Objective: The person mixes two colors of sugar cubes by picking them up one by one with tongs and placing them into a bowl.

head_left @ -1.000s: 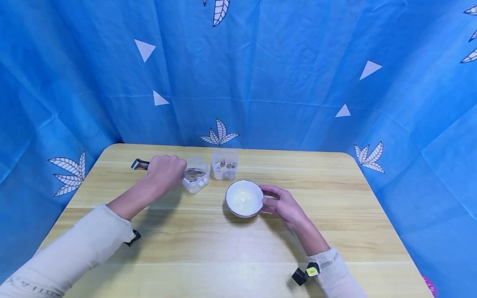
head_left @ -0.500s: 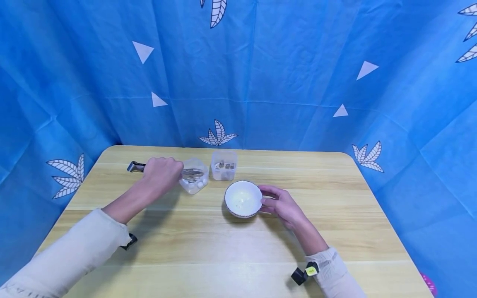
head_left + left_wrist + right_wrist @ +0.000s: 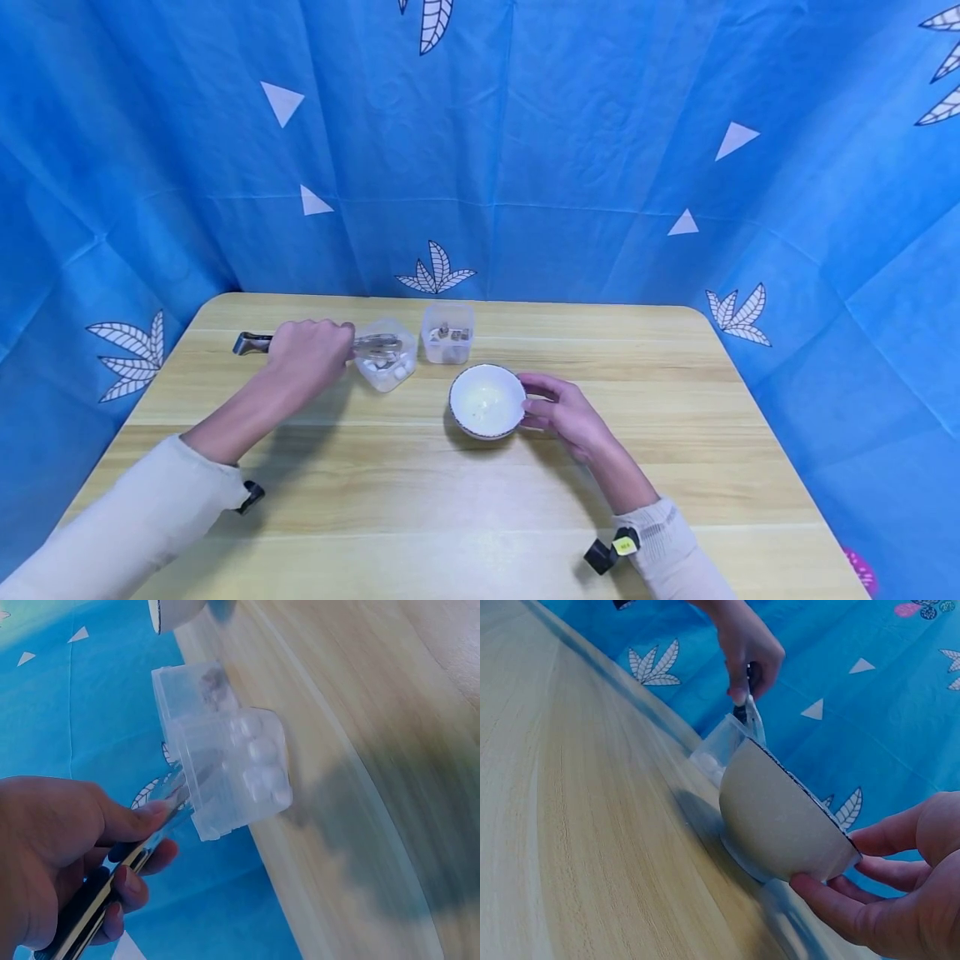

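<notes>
My left hand grips metal tongs with black on the handle. Their front end reaches over the mouth of a clear plastic container; how deep the tips sit is hard to tell. Several white balls lie at the bottom of that container. With fingers and thumb, my right hand holds the side of a white bowl with a dark rim, which stands on the table. Small pale specks show inside the bowl, too small to identify.
A second clear container with small brownish pieces stands beside the first, behind the bowl. All of it is on a light wooden table. A blue patterned curtain hangs behind and along the sides.
My left hand has drawn back to the left with the tongs, so more of their front end shows above the container. The right hand keeps holding the bowl in place.
</notes>
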### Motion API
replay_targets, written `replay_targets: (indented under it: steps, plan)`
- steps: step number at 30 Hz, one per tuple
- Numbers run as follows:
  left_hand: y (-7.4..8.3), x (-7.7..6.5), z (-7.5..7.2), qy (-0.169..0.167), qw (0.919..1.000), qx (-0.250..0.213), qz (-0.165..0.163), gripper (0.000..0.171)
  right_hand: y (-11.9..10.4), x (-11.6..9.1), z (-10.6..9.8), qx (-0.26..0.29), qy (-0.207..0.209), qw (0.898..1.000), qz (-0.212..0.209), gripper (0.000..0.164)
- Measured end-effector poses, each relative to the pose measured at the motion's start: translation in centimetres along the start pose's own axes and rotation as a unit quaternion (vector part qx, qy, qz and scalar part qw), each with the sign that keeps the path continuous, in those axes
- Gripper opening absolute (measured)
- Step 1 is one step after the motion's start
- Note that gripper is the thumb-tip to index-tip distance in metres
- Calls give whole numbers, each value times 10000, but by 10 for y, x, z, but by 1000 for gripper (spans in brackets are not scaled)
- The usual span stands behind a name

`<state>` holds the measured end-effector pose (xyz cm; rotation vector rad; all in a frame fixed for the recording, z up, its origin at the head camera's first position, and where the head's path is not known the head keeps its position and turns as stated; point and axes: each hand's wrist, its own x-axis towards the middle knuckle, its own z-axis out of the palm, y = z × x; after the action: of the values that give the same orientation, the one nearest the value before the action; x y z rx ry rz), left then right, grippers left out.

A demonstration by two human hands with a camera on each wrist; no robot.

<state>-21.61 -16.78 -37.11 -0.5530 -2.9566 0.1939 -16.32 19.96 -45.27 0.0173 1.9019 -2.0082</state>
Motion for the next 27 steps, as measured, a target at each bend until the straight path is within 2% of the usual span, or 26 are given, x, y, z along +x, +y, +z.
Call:
replay_targets:
  steps: [5,15,23,27]
  plan:
    - [-3,-5,3,452,9990,-54,-11,25,0,0,0,8,16,10000,-8,54]
    - [-10,-13,9,946,9955,-93,-55,25,0,0,-1,-2,19,10000,1,54]
    - [-12,-19,13,1585,9870,-246,67,25,1,1,-2,-12,29,10000,22,53]
    - [-14,-22,17,1668,9852,-395,67,25,2,2,-2,-11,6,10000,12,53]
